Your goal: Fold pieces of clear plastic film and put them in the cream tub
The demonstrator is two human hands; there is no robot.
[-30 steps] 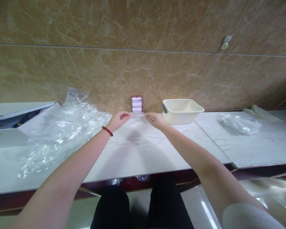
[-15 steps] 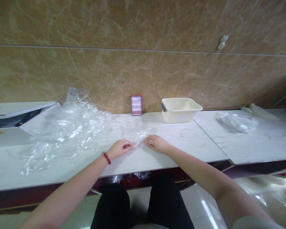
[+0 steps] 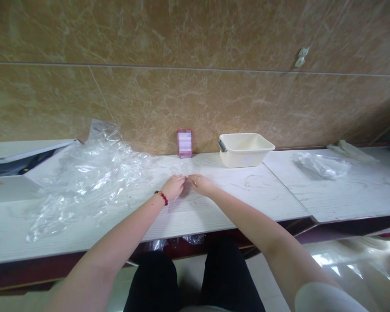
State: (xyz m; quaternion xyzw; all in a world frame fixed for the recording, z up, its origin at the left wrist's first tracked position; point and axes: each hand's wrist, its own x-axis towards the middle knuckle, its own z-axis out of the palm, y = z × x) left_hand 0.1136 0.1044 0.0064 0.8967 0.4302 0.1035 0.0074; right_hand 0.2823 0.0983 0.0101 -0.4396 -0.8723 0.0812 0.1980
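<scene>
My left hand (image 3: pixel 174 186), with a red bead bracelet at the wrist, and my right hand (image 3: pixel 199 184) meet fingertip to fingertip on the white tabletop (image 3: pixel 214 203). Both have their fingers closed on a small clear plastic piece (image 3: pixel 186 170), which is hard to make out and reaches up from the fingers toward the wall. A large heap of crumpled clear plastic film (image 3: pixel 87 177) lies just left of my left hand.
A cream plastic tub (image 3: pixel 245 149) and a small red-framed card (image 3: pixel 184 143) stand against the marble wall. More clear plastic (image 3: pixel 321 164) lies on the right board. Flat boards (image 3: pixel 22 151) are stacked at the far left. My dark-trousered knees (image 3: pixel 195 277) are under the table edge.
My hands came back from the wall to the near part of the table with the clear piece, then moved slightly forward again and drew together until the fingertips touch.
</scene>
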